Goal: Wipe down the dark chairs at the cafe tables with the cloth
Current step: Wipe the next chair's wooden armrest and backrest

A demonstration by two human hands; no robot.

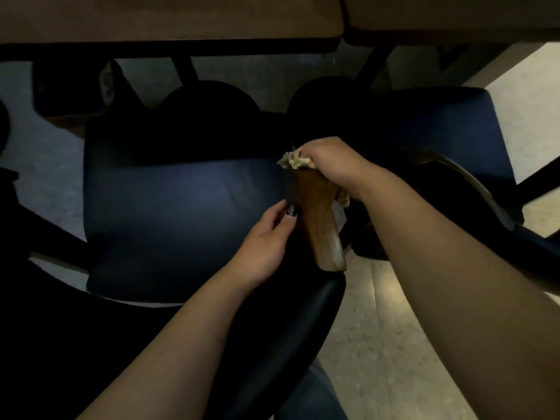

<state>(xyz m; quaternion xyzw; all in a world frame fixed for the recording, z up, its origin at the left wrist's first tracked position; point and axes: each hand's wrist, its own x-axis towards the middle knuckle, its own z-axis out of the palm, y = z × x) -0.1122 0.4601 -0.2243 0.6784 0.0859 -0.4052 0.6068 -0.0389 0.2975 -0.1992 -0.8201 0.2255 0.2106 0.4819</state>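
Right hand (pixel 325 156) presses crumpled pale cloth (pixel 295 161) on wooden armrest (pixel 318 213).

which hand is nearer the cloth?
Right. The right hand grips the cloth at the top of the wooden armrest; the left hand holds the armrest's side lower down, apart from the cloth.

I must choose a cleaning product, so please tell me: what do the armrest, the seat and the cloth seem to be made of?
Armrest: looks like varnished wood, with brown grain lines and a slight shine.
Seat: smooth dark blue upholstery, perhaps vinyl or leather; a soft sheen, no visible weave.
Cloth: pale, crumpled fabric, bunched under the right hand; the kind of fibre cannot be told.
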